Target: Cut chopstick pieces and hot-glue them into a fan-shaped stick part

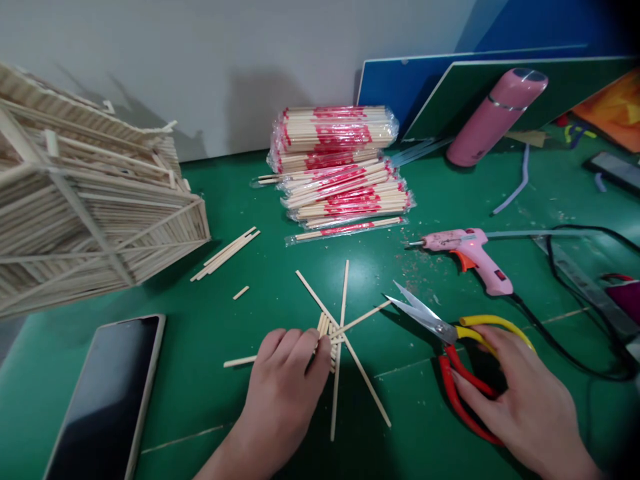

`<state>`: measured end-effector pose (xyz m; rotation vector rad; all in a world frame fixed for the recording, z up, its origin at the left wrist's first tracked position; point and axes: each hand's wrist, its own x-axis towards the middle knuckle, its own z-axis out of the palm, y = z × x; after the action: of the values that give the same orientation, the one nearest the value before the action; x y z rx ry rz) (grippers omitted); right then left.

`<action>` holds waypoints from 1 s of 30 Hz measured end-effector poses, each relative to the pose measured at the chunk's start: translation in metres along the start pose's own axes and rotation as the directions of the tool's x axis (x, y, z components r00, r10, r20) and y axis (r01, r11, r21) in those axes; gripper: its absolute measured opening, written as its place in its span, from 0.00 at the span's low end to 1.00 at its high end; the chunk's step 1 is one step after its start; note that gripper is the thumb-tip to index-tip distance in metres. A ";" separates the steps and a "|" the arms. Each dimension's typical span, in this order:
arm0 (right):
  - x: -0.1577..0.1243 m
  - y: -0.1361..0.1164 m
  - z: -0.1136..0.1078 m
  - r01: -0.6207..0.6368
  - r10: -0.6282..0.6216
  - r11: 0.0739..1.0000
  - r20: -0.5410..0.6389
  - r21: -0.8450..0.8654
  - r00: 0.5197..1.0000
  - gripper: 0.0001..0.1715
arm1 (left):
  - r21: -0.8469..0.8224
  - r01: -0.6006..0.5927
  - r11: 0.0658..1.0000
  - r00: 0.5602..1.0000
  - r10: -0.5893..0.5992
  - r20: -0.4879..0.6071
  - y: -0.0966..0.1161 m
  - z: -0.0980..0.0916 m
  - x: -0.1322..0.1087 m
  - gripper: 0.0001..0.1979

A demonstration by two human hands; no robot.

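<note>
Several thin wooden sticks cross in a star shape on the green table, with short pieces lined up near the crossing. My left hand is closed over the left side of the star, its fingertips at the short pieces; what they pinch is hidden. My right hand holds scissors with one red and one yellow handle. The blades are parted and point to the upper left, their tips close to the end of one stick.
A stick-built model stands at the left above a phone. Wrapped chopsticks are piled at the back. A pink glue gun with a black cord and a pink bottle are at the right. Loose sticks lie near the model.
</note>
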<state>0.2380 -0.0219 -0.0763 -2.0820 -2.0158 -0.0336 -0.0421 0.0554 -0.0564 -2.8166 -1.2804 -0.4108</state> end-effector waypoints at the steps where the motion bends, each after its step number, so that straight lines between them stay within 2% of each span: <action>1: 0.000 0.000 0.000 0.005 -0.005 1.000 -0.009 -0.005 1.000 0.28 | 0.001 0.001 1.000 1.000 -0.001 -0.009 0.000 0.000 0.000 0.11; 8: 0.001 -0.001 -0.001 0.016 -0.016 1.000 -0.014 0.010 1.000 0.28 | 0.038 0.001 0.999 1.000 -0.002 0.010 0.001 -0.003 0.002 0.12; 12: -0.002 0.002 0.001 -0.006 0.006 0.999 -0.004 0.042 1.000 0.30 | 0.030 0.048 0.998 0.998 -0.046 -0.046 -0.001 -0.011 0.001 0.12; 14: -0.005 0.005 0.003 -0.031 0.032 0.995 -0.005 0.092 0.999 0.31 | -0.042 0.114 0.993 0.990 -0.117 -0.080 0.000 -0.017 0.000 0.10; 17: -0.010 0.003 0.001 -0.052 0.058 0.979 -0.024 0.196 0.998 0.30 | -0.268 0.236 0.934 0.958 -0.270 -0.096 0.005 -0.027 -0.001 0.09; 19: -0.012 -0.006 -0.005 -0.036 0.040 0.965 -0.009 0.259 0.999 0.30 | -0.476 0.312 0.822 0.924 -0.378 -0.048 0.012 -0.032 -0.001 0.09; 21: -0.014 -0.019 -0.015 0.004 -0.020 0.944 0.044 0.330 0.999 0.30 | -0.670 0.388 0.633 0.877 -0.478 0.056 0.020 -0.037 0.001 0.09; 23: -0.016 -0.034 -0.023 0.044 -0.100 0.910 0.115 0.413 0.988 0.31 | -0.792 0.442 0.422 0.816 -0.556 0.160 0.027 -0.043 0.003 0.08; 26: -0.019 -0.049 -0.030 0.102 -0.204 0.856 0.151 0.506 0.967 0.33 | -0.876 0.448 0.180 0.739 -0.626 0.249 0.037 -0.052 0.005 0.07; 30: -0.022 -0.053 -0.030 0.109 -0.236 0.821 0.159 0.560 0.959 0.32 | -0.909 0.416 0.018 0.702 -0.642 0.309 0.047 -0.063 0.003 0.08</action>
<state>0.1890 -0.0482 -0.0433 -1.5861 -2.0137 0.6949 -0.0196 0.0186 0.0093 -2.4255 -2.7833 -2.1594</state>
